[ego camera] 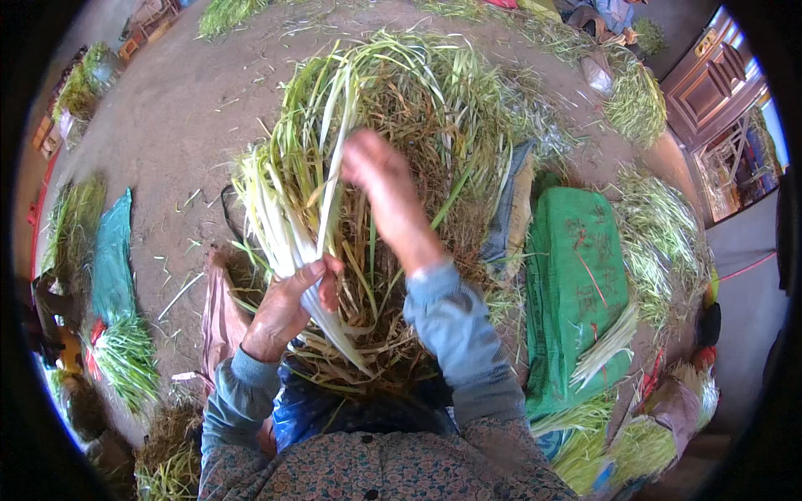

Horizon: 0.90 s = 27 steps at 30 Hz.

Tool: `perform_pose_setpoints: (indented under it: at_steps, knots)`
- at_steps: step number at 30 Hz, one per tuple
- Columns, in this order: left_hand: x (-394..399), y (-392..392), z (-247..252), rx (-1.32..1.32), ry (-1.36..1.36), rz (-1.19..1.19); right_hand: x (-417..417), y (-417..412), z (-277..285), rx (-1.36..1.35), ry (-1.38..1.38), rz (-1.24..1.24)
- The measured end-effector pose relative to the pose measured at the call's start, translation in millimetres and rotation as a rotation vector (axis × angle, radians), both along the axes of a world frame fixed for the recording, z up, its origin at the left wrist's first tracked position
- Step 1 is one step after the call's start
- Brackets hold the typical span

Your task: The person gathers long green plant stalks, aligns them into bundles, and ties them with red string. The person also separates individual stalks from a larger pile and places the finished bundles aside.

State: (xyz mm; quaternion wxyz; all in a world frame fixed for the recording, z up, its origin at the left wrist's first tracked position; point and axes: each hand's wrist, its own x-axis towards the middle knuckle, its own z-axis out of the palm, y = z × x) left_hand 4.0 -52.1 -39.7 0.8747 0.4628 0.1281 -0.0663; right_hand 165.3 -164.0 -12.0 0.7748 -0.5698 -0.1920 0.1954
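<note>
My left hand [288, 310] grips a bundle of pale, chive-like stalks [276, 219] near their lower ends. The white stalks fan up and to the left, and a few tips stick out below the fist. Blurred by motion, my right hand [376, 163] is beside the upper part of one long pale stalk [332, 181]; whether its fingers hold that stalk cannot be made out. Under both hands lies a large heap of green leaves and brown, withered trimmings [413, 106]. Part of this heap rests over my lap, on a shiny blue covering [307, 407].
A green woven sack [570, 275] on the right carries a small bundle of white stalks [604, 347]. Piles of greens [661, 244] lie beyond it. A teal sheet [114, 250] and a tied green bunch [128, 357] are at left. A person [611, 19] is at upper right, near a wooden door [711, 87].
</note>
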Motion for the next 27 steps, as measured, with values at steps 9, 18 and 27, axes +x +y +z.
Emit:
perform_pose_setpoints:
  at_steps: [9,18,27]
  knots:
    - [-2,24,16,-0.336,-0.339,-0.027,27,-51,-7,-0.3,-0.057,-0.448]
    - [14,46,42,-0.174,-0.147,0.127,-120,-37,-37,-0.059,-0.451,0.312]
    - [41,158,144,-0.441,-0.647,0.238,-100,-86,-62,-0.244,-0.528,0.32]
